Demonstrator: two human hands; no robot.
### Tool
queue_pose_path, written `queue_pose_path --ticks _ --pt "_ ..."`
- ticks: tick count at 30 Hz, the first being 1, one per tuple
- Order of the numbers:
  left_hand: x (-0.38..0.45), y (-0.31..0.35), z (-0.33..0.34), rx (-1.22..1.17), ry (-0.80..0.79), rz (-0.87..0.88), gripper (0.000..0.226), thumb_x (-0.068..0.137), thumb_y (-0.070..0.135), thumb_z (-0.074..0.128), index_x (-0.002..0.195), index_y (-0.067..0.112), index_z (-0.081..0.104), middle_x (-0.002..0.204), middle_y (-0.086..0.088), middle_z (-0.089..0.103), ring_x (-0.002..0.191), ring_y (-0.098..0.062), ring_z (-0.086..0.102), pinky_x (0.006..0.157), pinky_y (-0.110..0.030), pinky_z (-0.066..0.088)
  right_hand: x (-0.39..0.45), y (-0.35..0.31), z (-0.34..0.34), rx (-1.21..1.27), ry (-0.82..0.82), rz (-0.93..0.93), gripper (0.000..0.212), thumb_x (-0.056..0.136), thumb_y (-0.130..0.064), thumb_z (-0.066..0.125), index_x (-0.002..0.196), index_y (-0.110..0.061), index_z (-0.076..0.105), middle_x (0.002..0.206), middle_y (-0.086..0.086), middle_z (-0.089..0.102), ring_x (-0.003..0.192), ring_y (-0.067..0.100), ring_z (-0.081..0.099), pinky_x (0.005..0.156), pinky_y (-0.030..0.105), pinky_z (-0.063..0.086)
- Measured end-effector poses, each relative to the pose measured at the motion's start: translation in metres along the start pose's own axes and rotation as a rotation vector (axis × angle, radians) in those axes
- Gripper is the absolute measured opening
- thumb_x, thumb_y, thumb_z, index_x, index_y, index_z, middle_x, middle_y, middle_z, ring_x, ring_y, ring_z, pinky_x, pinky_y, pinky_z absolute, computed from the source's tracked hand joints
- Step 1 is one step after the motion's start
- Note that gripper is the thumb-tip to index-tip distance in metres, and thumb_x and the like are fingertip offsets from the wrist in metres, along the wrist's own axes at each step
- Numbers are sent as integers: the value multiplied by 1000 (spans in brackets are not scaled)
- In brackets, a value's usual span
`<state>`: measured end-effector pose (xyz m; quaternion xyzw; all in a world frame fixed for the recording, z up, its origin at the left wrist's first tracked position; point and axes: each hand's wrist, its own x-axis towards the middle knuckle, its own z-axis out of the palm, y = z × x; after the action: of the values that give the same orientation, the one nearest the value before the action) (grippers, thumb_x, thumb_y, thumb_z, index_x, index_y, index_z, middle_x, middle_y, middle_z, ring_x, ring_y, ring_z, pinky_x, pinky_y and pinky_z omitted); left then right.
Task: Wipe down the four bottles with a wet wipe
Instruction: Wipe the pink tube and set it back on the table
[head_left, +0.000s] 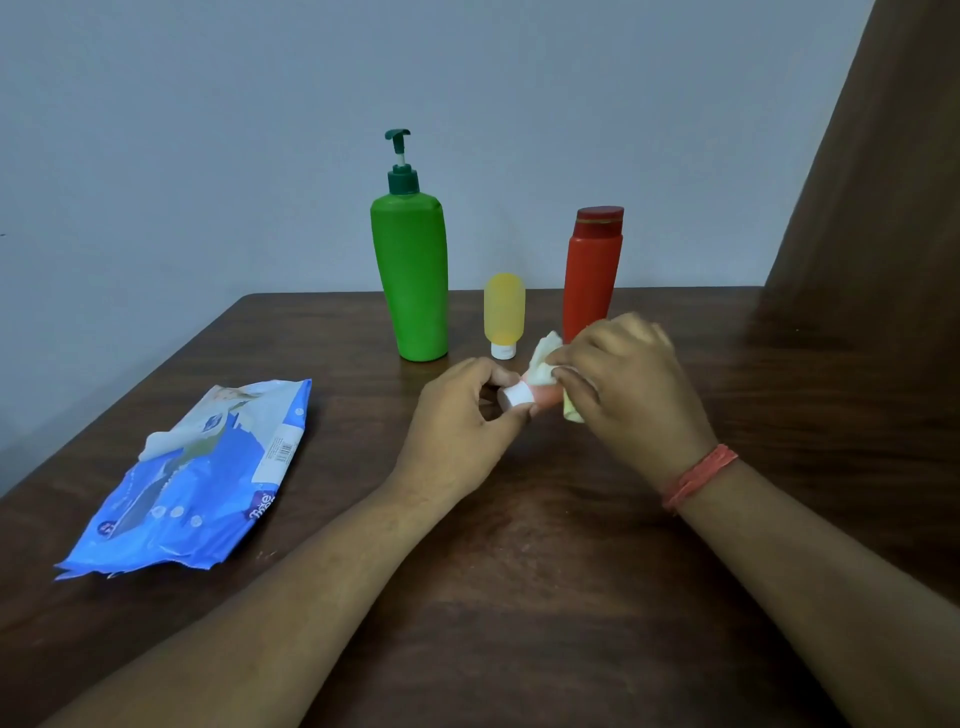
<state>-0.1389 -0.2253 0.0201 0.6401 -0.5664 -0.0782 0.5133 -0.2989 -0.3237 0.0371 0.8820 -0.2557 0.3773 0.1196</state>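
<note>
A small pink bottle (545, 397) with a white cap lies sideways between my hands above the table. My left hand (462, 415) pinches its cap end. My right hand (623, 379) grips a pale wet wipe (543, 364) wrapped around the bottle's body, which it mostly hides. Behind them stand a tall green pump bottle (413, 280), a small yellow bottle (504, 312) resting on its white cap, and a red bottle (589, 275) with a dark red cap.
A blue wet-wipe pack (197, 483) lies flat at the left of the dark wooden table (519, 597), with a wipe poking out of its opening. A brown curtain (872, 182) hangs at the right. A plain wall stands behind.
</note>
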Motion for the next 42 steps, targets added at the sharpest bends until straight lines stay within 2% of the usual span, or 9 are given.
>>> queue_pose_path --ticks 3,6,13,18,23,29,33,36,42 --pt "1 -4 1 59 16 62 22 79 14 82 97 18 69 99 7 67 90 -7 65 79 -33 58 -1 5 -2 5 41 104 16 91 -18 70 105 -17 76 99 4 69 97 27 55 85 41 44" --pt "1 -4 4 63 14 94 21 80 23 83 92 19 67 94 8 66 86 -9 66 75 -35 58 -2 -4 1 55 -4 -56 14 89 -16 71 102 -14 75 94 3 65 93 26 55 81 41 45" --pt "2 -1 -1 30 39 32 24 80 14 83 100 19 70 102 7 69 92 -5 66 79 -14 55 -1 12 -2 -16 13 151 18 92 -20 67 107 -17 75 101 4 68 98 27 55 85 42 45" --pt "0 3 1 -3 36 13 23 80 23 85 94 24 67 98 7 70 88 -5 68 75 -16 56 -1 -1 0 52 -25 -83 14 90 -18 70 103 -14 75 95 3 66 94 26 55 80 39 45" --pt "0 3 -6 -17 46 -63 23 81 14 82 99 22 70 101 10 71 90 -3 67 72 -5 48 -3 25 0 3 36 161 17 92 -20 67 106 -17 75 100 4 69 97 27 56 83 42 46" --pt "-1 4 -2 -31 44 0 24 80 23 84 99 19 69 99 9 70 89 -3 68 73 -10 52 1 -2 -1 51 -8 -83 15 91 -19 68 104 -13 75 96 3 66 94 24 55 80 34 44" --pt "2 2 -7 -80 62 -65 22 81 11 81 94 23 69 101 9 72 88 -3 69 73 -9 51 1 21 1 11 32 108 15 91 -18 69 104 -14 75 97 7 68 94 29 56 81 43 49" --pt "3 2 -8 -129 43 -112 20 83 13 80 95 24 69 100 11 73 89 -3 69 74 -10 50 -4 29 0 11 24 209 18 92 -19 68 108 -14 75 103 8 69 98 28 55 82 39 46" --pt "2 3 -5 -190 35 -137 18 83 18 81 90 28 68 87 12 71 80 0 67 67 -11 49 1 -3 1 57 18 -101 14 90 -15 71 102 -11 75 95 6 66 92 26 56 78 37 47"
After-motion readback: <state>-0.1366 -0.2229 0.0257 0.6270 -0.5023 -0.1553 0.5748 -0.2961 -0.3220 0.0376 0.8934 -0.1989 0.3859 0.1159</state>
